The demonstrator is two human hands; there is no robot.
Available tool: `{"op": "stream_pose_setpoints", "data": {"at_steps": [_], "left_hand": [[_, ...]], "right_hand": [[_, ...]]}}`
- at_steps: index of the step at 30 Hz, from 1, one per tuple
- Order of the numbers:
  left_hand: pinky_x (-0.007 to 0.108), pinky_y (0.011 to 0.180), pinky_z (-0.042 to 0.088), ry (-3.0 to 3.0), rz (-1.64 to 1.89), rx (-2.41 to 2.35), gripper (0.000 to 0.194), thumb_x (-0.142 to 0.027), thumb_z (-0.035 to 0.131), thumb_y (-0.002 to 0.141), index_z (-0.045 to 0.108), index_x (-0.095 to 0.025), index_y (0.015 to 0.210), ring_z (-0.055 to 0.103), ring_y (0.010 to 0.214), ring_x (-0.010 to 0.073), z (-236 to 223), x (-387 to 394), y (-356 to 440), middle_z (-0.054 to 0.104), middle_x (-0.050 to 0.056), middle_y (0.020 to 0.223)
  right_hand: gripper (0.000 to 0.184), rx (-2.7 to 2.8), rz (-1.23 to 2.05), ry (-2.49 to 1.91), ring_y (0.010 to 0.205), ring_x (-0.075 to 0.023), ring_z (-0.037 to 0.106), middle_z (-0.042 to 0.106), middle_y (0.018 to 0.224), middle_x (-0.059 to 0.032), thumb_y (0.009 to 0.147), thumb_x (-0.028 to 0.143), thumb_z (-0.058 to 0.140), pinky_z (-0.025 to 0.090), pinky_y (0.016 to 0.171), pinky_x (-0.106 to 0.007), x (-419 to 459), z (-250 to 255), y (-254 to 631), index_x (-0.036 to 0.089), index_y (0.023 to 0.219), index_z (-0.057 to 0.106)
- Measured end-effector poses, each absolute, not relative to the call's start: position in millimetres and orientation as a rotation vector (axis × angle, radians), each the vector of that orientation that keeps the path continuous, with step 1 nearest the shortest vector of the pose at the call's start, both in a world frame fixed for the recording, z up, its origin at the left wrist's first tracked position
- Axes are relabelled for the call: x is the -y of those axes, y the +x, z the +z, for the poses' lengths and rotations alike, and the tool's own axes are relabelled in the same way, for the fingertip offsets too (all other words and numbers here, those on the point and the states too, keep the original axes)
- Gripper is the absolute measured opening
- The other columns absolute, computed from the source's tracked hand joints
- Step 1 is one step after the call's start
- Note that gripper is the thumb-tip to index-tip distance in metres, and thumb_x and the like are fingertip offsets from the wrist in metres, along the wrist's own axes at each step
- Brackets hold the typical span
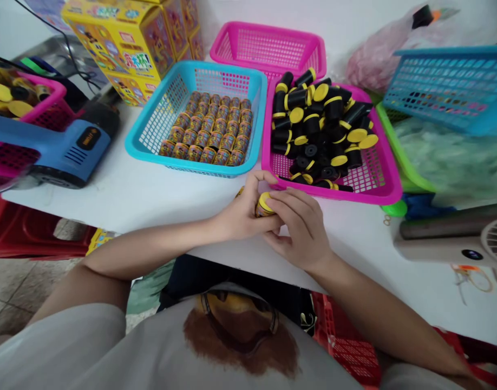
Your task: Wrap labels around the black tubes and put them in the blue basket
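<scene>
Both hands meet over the near edge of the white table (151, 195). My left hand (242, 211) and my right hand (301, 225) are closed together around one small canister with a yellow cap (265, 205). Just beyond them stands a pink basket (378, 187) heaped with black canisters with yellow caps (317, 130). To its left a blue basket (146, 135) holds neat rows of several wrapped, printed canisters (211, 132).
A blue heat gun (65, 149) lies at the left beside a pink basket of caps (49, 105). Yellow printed boxes (126, 43) and an empty pink basket (268, 46) stand at the back. A tilted blue basket (451, 86), a green tray (398, 162) and a small fan (492, 238) crowd the right.
</scene>
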State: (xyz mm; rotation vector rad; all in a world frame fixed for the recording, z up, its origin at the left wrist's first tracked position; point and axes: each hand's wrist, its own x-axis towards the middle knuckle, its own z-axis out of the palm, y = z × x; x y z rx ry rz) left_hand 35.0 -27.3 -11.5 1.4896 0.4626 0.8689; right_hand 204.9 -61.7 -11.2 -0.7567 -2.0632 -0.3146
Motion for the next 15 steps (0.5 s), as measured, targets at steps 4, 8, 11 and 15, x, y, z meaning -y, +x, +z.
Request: {"op": "stream_pose_setpoints", "data": {"at_steps": [4, 8, 11, 15], "left_hand": [[0.022, 0.055, 0.05, 1.496, 0.885, -0.439, 0.053, -0.018, 0.067, 0.087, 0.026, -0.027, 0.119, 0.062, 0.057, 0.009, -8.2, 29.0, 31.8, 0.052, -0.012, 0.077], [0.02, 0.054, 0.048, 1.5, 0.768, -0.278, 0.047, -0.021, 0.064, 0.093, 0.026, -0.027, 0.121, 0.063, 0.062, 0.0092, -4.2, 26.6, 30.0, 0.055, -0.008, 0.084], [0.019, 0.054, 0.045, 1.615, 0.88, -0.37, 0.054, -0.019, 0.069, 0.085, 0.03, -0.027, 0.121, 0.056, 0.062, 0.0064, -6.5, 27.7, 30.1, 0.051, -0.006, 0.092], [0.02, 0.057, 0.045, 1.776, 1.033, -0.621, 0.057, -0.02, 0.07, 0.079, 0.031, -0.027, 0.119, 0.053, 0.068, 0.0074, -10.8, 32.5, 30.1, 0.047, -0.005, 0.094]], "right_hand": [[0.049, 2.095, -0.284, -0.672, 0.122, -0.0278, 0.068, 0.072, 0.123, -0.0158, 0.098, 0.027, 0.065, 0.062, 0.105, -0.048, 59.1, -11.0, 206.4, 0.012, 0.144, 0.053], [0.054, 2.101, -0.18, -0.633, 0.126, -0.0272, 0.068, 0.072, 0.126, -0.0127, 0.098, 0.031, 0.067, 0.065, 0.103, -0.048, 59.7, -9.0, 210.2, 0.018, 0.148, 0.049], [0.044, 2.127, -0.297, -0.62, 0.123, -0.0262, 0.069, 0.073, 0.122, -0.0103, 0.101, 0.029, 0.063, 0.061, 0.11, -0.052, 60.8, -11.0, 212.5, 0.022, 0.143, 0.055], [0.034, 2.168, -0.442, -0.604, 0.123, -0.0242, 0.067, 0.072, 0.121, -0.0115, 0.099, 0.018, 0.061, 0.054, 0.121, -0.052, 60.6, -14.7, 213.6, 0.018, 0.133, 0.062]]}}
